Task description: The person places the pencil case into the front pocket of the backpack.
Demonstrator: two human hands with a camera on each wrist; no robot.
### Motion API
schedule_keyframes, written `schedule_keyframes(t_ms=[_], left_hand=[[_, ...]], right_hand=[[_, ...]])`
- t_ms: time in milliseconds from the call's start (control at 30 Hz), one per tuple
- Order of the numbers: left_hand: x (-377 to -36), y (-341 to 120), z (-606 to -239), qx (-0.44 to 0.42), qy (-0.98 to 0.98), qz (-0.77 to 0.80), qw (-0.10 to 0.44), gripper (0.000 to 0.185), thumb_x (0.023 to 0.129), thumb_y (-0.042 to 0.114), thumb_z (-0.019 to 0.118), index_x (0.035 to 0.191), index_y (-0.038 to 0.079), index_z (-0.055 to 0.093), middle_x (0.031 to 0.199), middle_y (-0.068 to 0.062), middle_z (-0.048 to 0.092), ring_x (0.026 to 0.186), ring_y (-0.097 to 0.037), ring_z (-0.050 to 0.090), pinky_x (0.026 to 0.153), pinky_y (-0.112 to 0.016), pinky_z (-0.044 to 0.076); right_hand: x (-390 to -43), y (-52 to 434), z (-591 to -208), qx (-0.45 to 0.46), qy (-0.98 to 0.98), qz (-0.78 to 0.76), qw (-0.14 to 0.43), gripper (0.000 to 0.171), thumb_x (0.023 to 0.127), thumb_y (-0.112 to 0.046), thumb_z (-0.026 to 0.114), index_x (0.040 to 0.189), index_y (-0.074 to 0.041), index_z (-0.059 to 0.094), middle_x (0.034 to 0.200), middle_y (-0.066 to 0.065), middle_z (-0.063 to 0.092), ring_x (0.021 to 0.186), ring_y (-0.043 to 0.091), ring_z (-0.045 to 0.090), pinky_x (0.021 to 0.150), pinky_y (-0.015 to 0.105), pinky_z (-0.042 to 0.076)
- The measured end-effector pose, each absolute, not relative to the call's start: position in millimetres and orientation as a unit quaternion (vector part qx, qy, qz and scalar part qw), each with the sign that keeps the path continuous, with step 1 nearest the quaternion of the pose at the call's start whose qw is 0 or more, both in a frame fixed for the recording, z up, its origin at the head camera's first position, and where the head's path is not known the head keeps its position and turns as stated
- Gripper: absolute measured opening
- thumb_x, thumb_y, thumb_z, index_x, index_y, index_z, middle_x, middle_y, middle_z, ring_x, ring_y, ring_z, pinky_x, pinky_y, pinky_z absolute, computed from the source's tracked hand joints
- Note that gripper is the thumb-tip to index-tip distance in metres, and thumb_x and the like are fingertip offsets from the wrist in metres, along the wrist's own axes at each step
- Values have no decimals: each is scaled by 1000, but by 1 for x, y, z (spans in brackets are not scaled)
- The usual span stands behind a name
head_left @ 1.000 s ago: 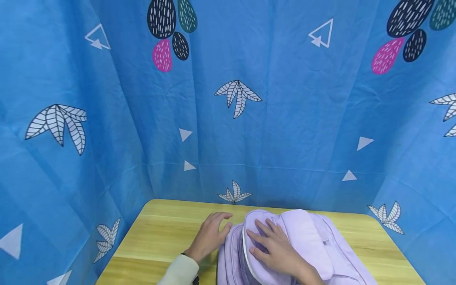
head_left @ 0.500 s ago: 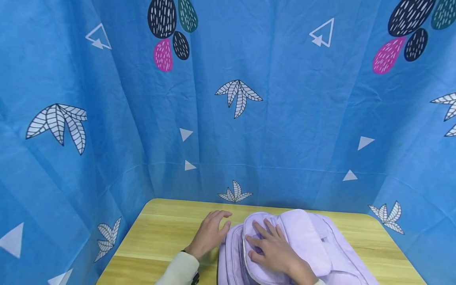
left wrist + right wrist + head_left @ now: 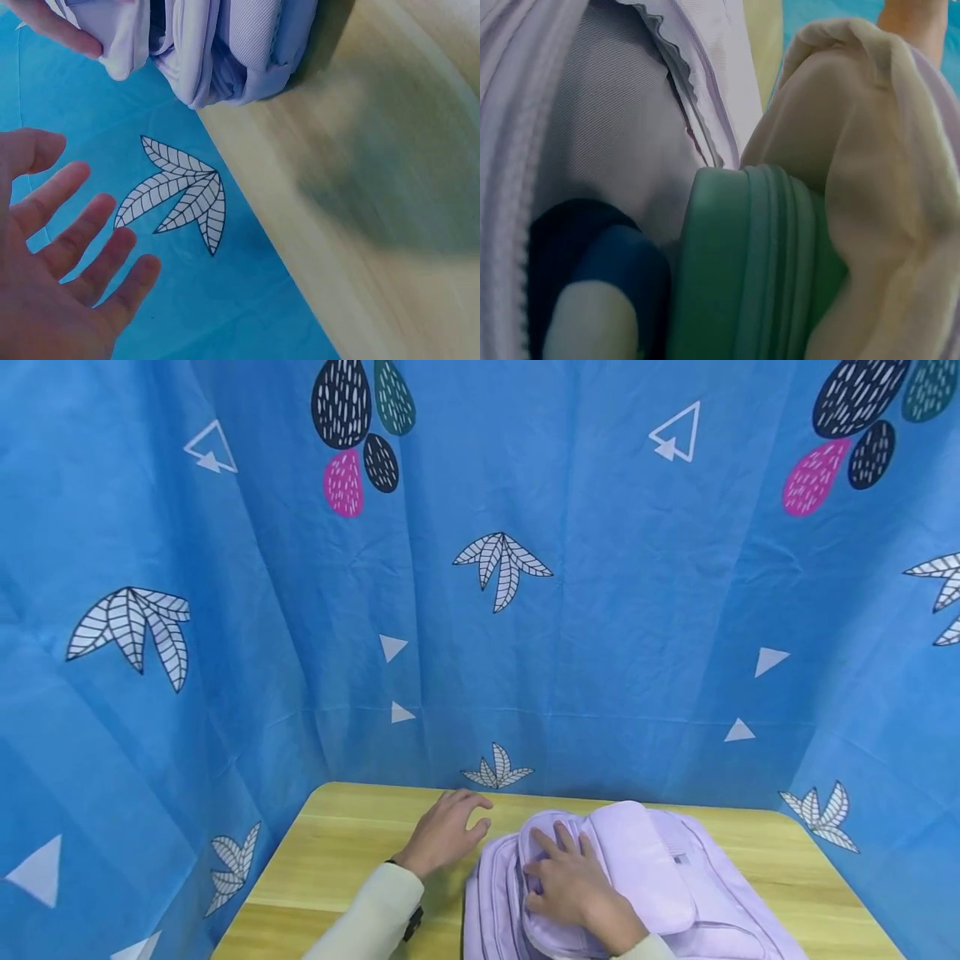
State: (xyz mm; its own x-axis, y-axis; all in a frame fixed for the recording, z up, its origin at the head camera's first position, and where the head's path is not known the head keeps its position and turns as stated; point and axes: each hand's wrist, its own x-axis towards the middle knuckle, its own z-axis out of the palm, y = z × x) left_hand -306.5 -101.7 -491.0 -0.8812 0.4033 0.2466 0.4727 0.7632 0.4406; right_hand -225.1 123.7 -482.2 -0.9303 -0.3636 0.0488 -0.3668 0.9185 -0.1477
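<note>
A lilac backpack (image 3: pixel 660 877) lies flat on the wooden table (image 3: pixel 352 852), front side up. My right hand (image 3: pixel 561 864) rests on its front pocket, fingers spread and nearly straight, pressing the fabric down. My left hand (image 3: pixel 459 821) is just left of the bag over the table, fingers relaxed and holding nothing. In the left wrist view that left hand (image 3: pixel 82 240) shows an empty spread palm, and the backpack's folded top (image 3: pixel 225 45) lies beyond it. The right wrist view looks into an unzipped compartment (image 3: pixel 615 127) with a green ribbed object (image 3: pixel 757 270) and a dark blue object (image 3: pixel 592 255) inside.
Blue patterned cloth (image 3: pixel 525 610) hangs close around the back and both sides of the table. Bare wood (image 3: pixel 795 852) shows right of the backpack. A cream sleeve (image 3: pixel 862 172) fills the right of the right wrist view. A dark band (image 3: pixel 411 924) sits on my left wrist.
My left hand has drawn slightly away from the backpack's edge, toward the far side. My right hand has slid a little back toward me on the front pocket.
</note>
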Motion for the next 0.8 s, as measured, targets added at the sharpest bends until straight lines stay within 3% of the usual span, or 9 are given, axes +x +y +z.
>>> schedule_keyframes(t_ms=[333, 533, 667, 800], left_hand=[[-311, -103, -483, -243, -940, -235, 53, 29, 108, 29, 66, 133, 17, 75, 144, -7, 69, 132, -30, 62, 108, -55, 56], [-322, -110, -475, -232, -947, -215, 52, 28, 108, 27, 67, 131, 15, 76, 143, -9, 69, 128, -31, 62, 104, -55, 57], [-326, -109, -469, -230, -949, -210, 42, 28, 107, 27, 67, 130, 14, 77, 144, -10, 68, 130, -32, 61, 106, -55, 56], [-330, -106, -462, -230, -950, -205, 39, 26, 106, 27, 68, 127, 13, 78, 144, -11, 69, 131, -34, 61, 106, -58, 56]], right_hand=[[-227, 120, -485, 164, -985, 32, 34, 29, 89, -38, 79, 108, -18, 86, 154, 10, 58, 149, 49, 46, 117, 77, 40], [-236, 113, -471, 181, -981, 46, 57, 12, 92, -27, 78, 97, -19, 85, 137, 10, 67, 132, 47, 57, 102, 75, 51], [-248, 112, -452, 182, -982, 53, 22, 11, 97, -24, 74, 95, -20, 84, 126, 8, 72, 121, 43, 63, 101, 77, 50], [-261, 118, -436, 187, -978, 88, -17, 17, 101, -22, 67, 89, -19, 78, 101, 1, 76, 106, 37, 71, 104, 76, 47]])
